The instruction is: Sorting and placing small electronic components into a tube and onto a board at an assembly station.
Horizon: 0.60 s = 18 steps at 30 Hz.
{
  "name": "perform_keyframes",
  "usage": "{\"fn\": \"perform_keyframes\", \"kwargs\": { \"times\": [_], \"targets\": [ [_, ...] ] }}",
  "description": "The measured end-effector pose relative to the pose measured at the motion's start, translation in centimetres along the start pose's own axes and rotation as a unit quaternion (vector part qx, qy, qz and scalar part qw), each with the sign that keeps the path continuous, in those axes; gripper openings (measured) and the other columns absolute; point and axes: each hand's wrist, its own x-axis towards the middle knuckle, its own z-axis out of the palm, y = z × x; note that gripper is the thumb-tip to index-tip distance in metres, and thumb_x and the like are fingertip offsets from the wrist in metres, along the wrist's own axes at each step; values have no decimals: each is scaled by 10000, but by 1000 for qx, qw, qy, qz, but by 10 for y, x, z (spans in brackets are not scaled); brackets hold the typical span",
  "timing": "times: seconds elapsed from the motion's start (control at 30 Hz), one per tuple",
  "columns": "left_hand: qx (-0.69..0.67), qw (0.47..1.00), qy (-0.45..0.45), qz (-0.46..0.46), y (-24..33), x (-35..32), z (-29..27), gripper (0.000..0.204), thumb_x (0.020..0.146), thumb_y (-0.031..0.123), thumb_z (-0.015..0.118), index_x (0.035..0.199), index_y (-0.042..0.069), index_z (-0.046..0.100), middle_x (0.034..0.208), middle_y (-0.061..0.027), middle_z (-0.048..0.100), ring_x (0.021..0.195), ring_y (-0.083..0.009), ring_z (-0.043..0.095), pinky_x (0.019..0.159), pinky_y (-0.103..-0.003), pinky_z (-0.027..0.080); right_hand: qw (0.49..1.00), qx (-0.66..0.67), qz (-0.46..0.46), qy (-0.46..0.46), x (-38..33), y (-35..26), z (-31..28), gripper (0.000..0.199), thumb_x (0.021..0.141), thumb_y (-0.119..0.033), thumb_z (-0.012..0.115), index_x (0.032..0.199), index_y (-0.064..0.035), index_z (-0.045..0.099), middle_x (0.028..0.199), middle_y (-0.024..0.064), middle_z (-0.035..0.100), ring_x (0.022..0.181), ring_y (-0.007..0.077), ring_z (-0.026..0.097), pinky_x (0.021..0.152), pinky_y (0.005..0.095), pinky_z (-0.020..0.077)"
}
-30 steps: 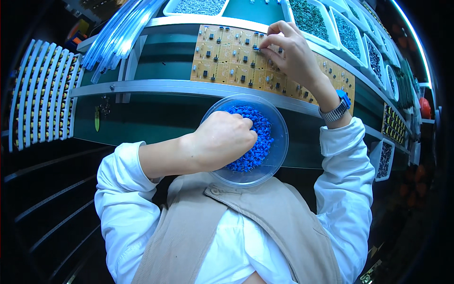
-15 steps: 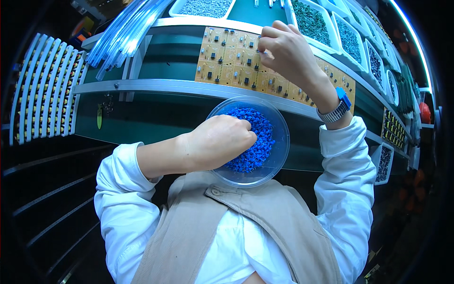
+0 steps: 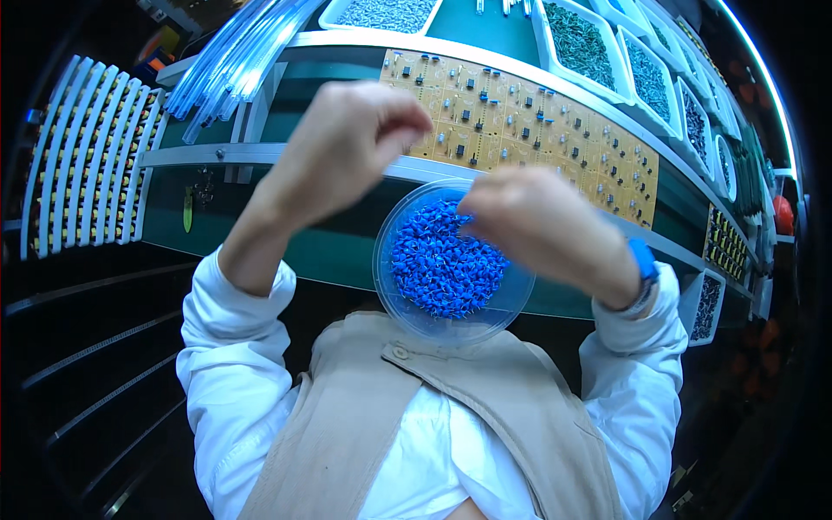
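Note:
A round clear plastic tub [image 3: 520, 299] full of small blue electronic components with thin leads [image 3: 446, 269] sits close against my body. My right hand [image 3: 542, 230], blurred and with a watch at its wrist, hangs over the tub's right side. Its fingers are drawn together toward the blue components; whatever they pinch is hidden. My left hand [image 3: 338, 143] is raised at the left end of a tan circuit board panel [image 3: 520, 117], thumb and forefinger closed together. Anything between them is too small to make out. Black, blue and grey parts stand in rows on the panel.
White bins [image 3: 576, 43] of green and dark components line the back right. A bundle of clear plastic tubes [image 3: 238, 65] lies at the back left. A white slatted rack [image 3: 91, 160] stands at far left. Metal rails [image 3: 321, 156] run along the green bench.
My left hand has left the tub and risen to the panel's left end. My right hand has come down from the panel to the tub. The panel and tub views shift slightly.

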Motion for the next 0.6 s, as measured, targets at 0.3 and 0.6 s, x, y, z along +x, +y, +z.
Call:
{"fn": "perform_keyframes", "kwargs": {
  "times": [0.3,0.6],
  "targets": [
    [78,994,61,-42,-58,41,16,79,776,88,646,839,41,644,790,-87,653,707,-153,634,662,-260,519,993,102,-57,-1,-2,-19,50,107,760,-146,598,774,-46,564,729,89,539,686,248,573,599,339,475],
    [77,994,49,-58,-58,47,18,87,759,82,666,780,46,590,762,-65,642,693,-144,631,677,-264,524,976,156,-107,109,-3,-14,52,79,756,-72,594,827,-39,608,790,89,583,720,230,595,609,322,490]
  ]
}}
